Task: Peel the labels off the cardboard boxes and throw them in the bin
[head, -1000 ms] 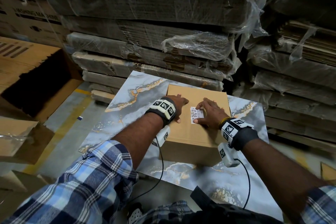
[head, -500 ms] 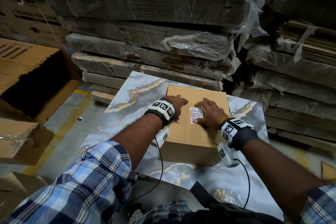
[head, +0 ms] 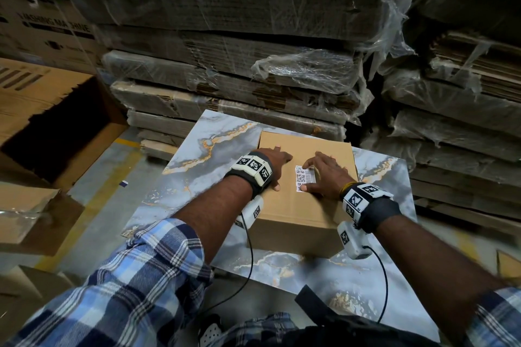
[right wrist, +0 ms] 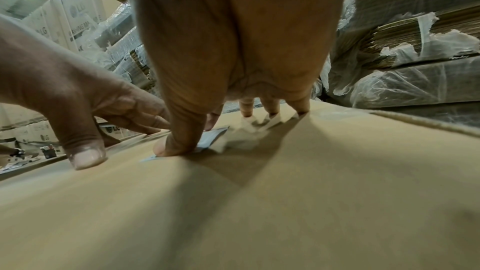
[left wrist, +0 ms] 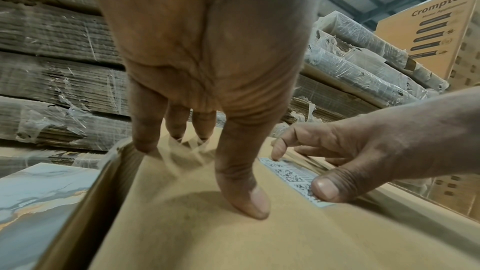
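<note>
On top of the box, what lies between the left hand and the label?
Only bare cardboard of the box: in the head view, a narrow strip separates the left hand from the label.

Dim warehouse light from overhead casts soft finger shadows across the cardboard box (right wrist: 259, 202), with wide-angle bending and blur near its edges.
</note>
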`<state>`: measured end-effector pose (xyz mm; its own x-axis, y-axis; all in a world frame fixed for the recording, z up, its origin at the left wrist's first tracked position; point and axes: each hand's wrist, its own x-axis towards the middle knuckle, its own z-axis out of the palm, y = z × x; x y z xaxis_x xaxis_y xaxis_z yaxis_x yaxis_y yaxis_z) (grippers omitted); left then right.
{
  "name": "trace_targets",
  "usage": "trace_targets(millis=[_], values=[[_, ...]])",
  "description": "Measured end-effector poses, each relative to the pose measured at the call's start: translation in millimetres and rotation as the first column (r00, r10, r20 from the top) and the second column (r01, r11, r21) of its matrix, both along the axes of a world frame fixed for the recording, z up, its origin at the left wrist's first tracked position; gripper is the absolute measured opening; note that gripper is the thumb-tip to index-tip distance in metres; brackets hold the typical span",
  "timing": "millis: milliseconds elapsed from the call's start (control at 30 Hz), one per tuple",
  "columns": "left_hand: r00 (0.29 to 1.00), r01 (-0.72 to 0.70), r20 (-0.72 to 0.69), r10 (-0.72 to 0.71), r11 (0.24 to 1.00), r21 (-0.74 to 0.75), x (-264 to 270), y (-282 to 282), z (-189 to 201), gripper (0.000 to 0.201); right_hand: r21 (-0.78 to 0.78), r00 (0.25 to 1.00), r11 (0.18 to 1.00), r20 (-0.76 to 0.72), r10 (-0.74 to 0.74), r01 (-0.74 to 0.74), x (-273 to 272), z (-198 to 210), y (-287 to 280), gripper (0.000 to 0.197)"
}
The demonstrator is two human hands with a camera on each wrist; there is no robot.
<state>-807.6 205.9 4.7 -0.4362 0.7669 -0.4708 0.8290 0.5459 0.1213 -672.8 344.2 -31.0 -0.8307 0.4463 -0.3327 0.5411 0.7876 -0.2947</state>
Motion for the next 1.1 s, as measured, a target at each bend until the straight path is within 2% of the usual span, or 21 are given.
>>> trace_targets(millis=[133, 300, 500, 667, 800, 967, 1100], values=[[1.0, 0.01, -0.008, -0.01, 1.0, 0.004, 0.1, 0.4, -1.7, 0.105, 0.013, 1.0, 1.0, 0.017, 0.011, -0.011, 0.4, 0.5, -0.1, 0.074], [1.0, 0.015, -0.011, -0.015, 1.0, 0.003, 0.4, 1.0, -3.8, 0.104, 0.013, 1.0, 1.0, 0.009, 0.007, -0.007, 0.0, 0.8, -0.5, 0.065], [1.0, 0.009, -0.02, -0.009, 1.0, 0.005, 1.2, 2.2, -5.3, 0.104, 0.018, 1.0, 1.0, 0.023, 0.014, -0.015, 0.3, -0.6, 0.6, 0.076], [1.0, 0.014, -0.021, -0.014, 1.0, 0.002, 1.2, 3.1, -5.9, 0.104, 0.019, 1.0, 1.0, 0.014, 0.01, -0.01, -0.5, -0.9, 0.4, 0.065], [1.0, 0.014, -0.023, -0.014, 1.0, -0.002, 1.1, 3.9, -6.9, 0.104, 0.019, 1.0, 1.0, 0.023, 0.014, -0.015, -0.3, -1.5, 0.6, 0.075], [1.0, 0.015, -0.025, -0.016, 1.0, -0.005, 0.4, 5.0, -8.1, 0.103, 0.008, 1.0, 1.0, 0.011, 0.008, -0.008, -0.8, -1.2, 0.9, 0.063], [0.999, 0.019, -0.029, -0.019, 1.0, -0.008, -0.5, 6.2, -10.1, 0.105, 0.015, 1.0, 1.0, 0.018, 0.013, -0.013, -0.1, -1.3, 0.4, 0.074]])
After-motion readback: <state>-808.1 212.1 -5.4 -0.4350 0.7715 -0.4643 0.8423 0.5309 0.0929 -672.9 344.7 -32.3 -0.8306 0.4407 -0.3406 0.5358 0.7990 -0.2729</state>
